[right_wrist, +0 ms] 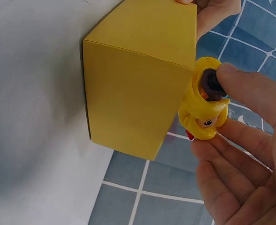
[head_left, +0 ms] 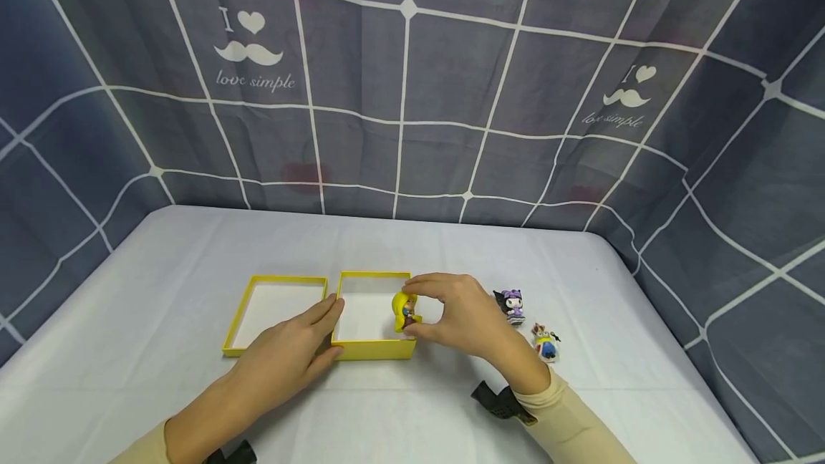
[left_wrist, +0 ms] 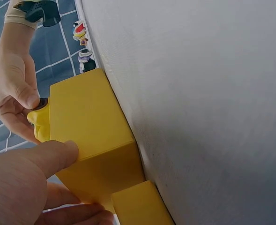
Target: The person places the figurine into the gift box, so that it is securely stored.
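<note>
On the near part of the white-covered counter (head_left: 387, 421), the left hand (head_left: 283, 349) lies against the left and near walls of an open yellow box (head_left: 374, 351), its grip not closed round it; uneven pressure there could skid or turn the box. The right hand (head_left: 464, 313) grasps a yellow-haired figurine (head_left: 403, 312), thumb at its dark base, fingers at its head, over the opening by the right wall. Its rounded, smooth-looking surface could slip from that pinch, or snag the rim should the hand drift right. Just left, a shallow yellow lid (head_left: 230, 324) would probably shift under a leftward shove. Rightward, a blue-and-yellow figurine (head_left: 546, 344) and, farther, a purple-and-black figurine (head_left: 514, 304) risk being nudged by the sleeve (head_left: 573, 421).
</note>
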Available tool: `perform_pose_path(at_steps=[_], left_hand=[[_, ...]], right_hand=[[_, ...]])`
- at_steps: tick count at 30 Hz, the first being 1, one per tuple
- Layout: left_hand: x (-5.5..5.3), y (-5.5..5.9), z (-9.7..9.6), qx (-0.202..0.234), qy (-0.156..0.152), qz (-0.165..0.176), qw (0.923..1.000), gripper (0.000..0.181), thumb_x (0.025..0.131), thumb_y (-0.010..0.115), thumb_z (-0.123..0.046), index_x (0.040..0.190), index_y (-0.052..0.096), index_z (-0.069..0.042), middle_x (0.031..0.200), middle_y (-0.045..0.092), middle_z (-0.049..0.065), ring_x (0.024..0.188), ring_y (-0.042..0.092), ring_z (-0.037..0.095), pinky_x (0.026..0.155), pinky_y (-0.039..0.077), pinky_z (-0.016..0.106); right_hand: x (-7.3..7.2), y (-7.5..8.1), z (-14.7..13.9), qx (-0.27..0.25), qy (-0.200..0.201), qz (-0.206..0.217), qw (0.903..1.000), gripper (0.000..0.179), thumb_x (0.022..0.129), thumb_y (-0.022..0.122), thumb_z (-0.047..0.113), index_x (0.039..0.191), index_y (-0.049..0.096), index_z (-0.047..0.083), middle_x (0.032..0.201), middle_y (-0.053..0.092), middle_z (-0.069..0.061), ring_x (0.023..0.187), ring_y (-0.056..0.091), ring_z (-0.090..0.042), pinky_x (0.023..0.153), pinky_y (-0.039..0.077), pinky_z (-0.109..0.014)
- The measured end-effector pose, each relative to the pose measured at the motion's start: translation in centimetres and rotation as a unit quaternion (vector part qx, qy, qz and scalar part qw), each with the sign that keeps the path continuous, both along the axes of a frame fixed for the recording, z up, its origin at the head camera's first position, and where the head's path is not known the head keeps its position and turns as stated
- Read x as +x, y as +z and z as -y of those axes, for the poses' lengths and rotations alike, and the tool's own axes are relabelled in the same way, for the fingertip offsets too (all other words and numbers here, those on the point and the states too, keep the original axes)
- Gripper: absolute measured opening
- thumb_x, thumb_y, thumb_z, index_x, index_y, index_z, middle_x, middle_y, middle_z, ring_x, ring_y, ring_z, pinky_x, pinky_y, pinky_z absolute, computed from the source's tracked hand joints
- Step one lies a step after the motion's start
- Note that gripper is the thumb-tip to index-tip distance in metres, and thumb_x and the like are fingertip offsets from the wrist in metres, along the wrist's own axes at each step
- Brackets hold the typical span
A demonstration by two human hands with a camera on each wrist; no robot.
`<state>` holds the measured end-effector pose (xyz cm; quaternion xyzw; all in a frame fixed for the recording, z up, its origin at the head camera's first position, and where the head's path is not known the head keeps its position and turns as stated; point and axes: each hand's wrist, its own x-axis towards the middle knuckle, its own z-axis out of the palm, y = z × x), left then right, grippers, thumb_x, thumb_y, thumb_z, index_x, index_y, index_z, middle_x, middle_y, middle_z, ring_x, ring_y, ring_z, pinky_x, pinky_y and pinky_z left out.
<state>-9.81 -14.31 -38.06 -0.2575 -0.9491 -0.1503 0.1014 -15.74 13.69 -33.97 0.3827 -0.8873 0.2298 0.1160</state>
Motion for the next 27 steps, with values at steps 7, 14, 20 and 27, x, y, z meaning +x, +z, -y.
perform_pose_path(at_steps=[7, 14, 20, 27], left_hand=[[0.0, 0.0, -0.1, -0.001, 0.003, 0.004, 1.0000, 0.065, 0.089, 0.072, -0.034, 0.140, 0.051, 0.002, 0.144, 0.048, 0.015, 0.116, 0.060, 0.027, 0.083, 0.054, 0.040], [0.0, 0.1, -0.1, 0.000, 0.005, 0.008, 1.0000, 0.065, 0.089, 0.072, -0.034, 0.140, 0.050, 0.001, 0.145, 0.047, 0.014, 0.116, 0.060, 0.027, 0.082, 0.054, 0.040], [0.0, 0.1, -0.2, 0.000, 0.003, 0.006, 1.0000, 0.065, 0.089, 0.072, -0.033, 0.139, 0.051, 0.002, 0.144, 0.048, 0.015, 0.116, 0.060, 0.027, 0.082, 0.055, 0.040], [0.1, 0.0, -0.2, 0.001, 0.004, 0.005, 1.0000, 0.064, 0.088, 0.073, -0.033, 0.138, 0.052, 0.002, 0.144, 0.049, 0.015, 0.112, 0.062, 0.026, 0.079, 0.055, 0.039]], right_hand=[[-0.5, -0.5, 0.8, 0.001, 0.005, 0.005, 1.0000, 0.049, 0.071, 0.087, 0.036, 0.113, 0.074, 0.017, 0.110, 0.070, 0.011, 0.110, 0.062, -0.008, 0.094, 0.048, -0.027], [-0.7, -1.0, 1.5, -0.003, 0.012, 0.006, 0.9999, 0.048, 0.070, 0.088, 0.035, 0.112, 0.074, 0.016, 0.110, 0.070, 0.011, 0.106, 0.063, -0.008, 0.091, 0.050, -0.027], [-0.9, -1.2, 2.2, 0.006, 0.012, 0.014, 0.9998, 0.049, 0.070, 0.088, 0.036, 0.112, 0.074, 0.016, 0.111, 0.070, 0.009, 0.104, 0.064, -0.008, 0.090, 0.051, -0.027], [-1.0, -1.4, 3.2, 0.007, 0.022, 0.020, 0.9995, 0.046, 0.070, 0.088, 0.036, 0.110, 0.074, 0.017, 0.109, 0.070, 0.010, 0.102, 0.064, -0.006, 0.089, 0.050, -0.025]])
